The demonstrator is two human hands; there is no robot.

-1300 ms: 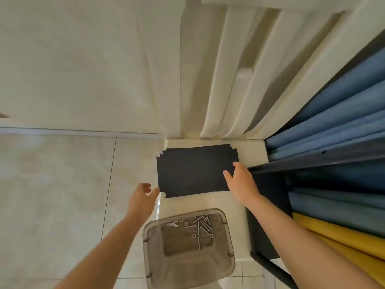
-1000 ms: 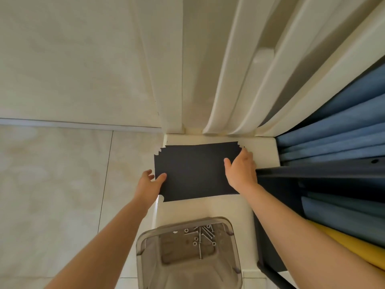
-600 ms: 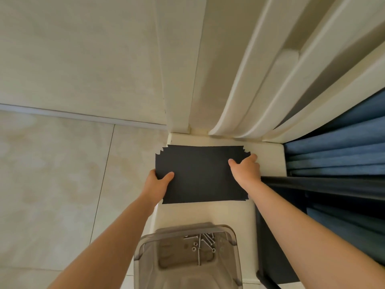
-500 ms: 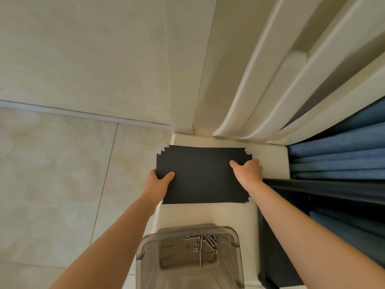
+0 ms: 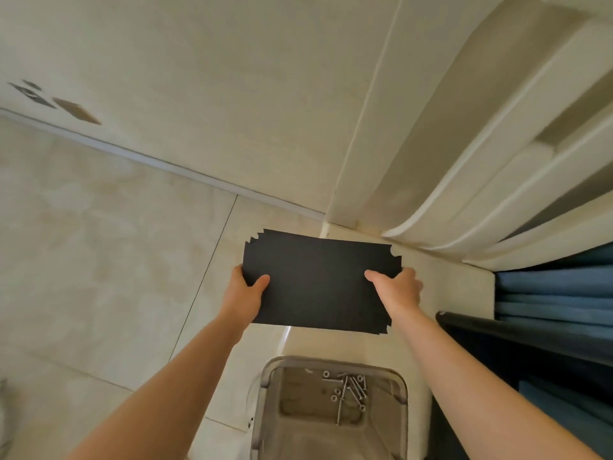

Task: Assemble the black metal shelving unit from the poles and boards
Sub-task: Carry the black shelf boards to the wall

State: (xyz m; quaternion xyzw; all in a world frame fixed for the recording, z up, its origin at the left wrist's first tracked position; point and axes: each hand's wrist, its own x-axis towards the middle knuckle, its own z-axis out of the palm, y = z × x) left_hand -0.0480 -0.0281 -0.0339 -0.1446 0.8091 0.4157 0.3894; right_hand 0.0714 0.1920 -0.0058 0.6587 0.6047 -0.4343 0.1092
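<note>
Closest to me is the clear tub (image 5: pixel 298 406) with the screws (image 5: pixel 348 391) all loose inside, so I'm guessing barely any fastening is done. Past that, my left hand (image 5: pixel 243 293) and right hand (image 5: pixel 399 290) each grip a short end of the black board (image 5: pixel 318 282), thumbs on top and fingers curled under. The board's flat, looks lifted off the pale ledge (image 5: pixel 441 280), and it's partly out over the floor (image 5: pixel 116 260). There's a black pole (image 5: pixel 504 332) off to the right, can't tell if it belongs to the unit. The board isn't joined to anything, so nearly all the assembly is left.
</note>
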